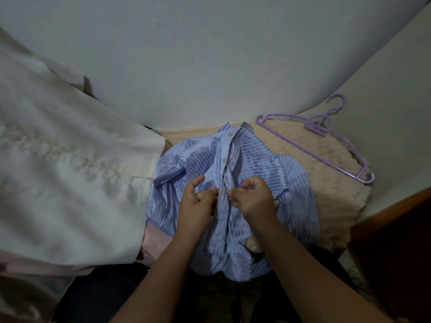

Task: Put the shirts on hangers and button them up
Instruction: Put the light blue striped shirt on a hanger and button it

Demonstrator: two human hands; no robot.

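Buttoning the blue striped shirt (256, 159), mid-placket, dead centre on the fuzzy beige blanket (326, 164).

Left hand (196, 206) pinches the buttonhole strip, right hand (253, 198) pinches the other edge, fingers curled tight; can't see the button itself. My tip: keep both edges taut and level, push the button through sideways. Spare purple hangers (326, 127) sit at 2 o'clock, a white garment (70, 159) hangs at 9 o'clock.

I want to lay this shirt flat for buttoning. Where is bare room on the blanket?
Bare fuzzy beige blanket shows between the blue striped shirt and the purple plastic hangers, and in a thin strip behind the collar. The left is crowded by white cloth; both hands fill the middle.
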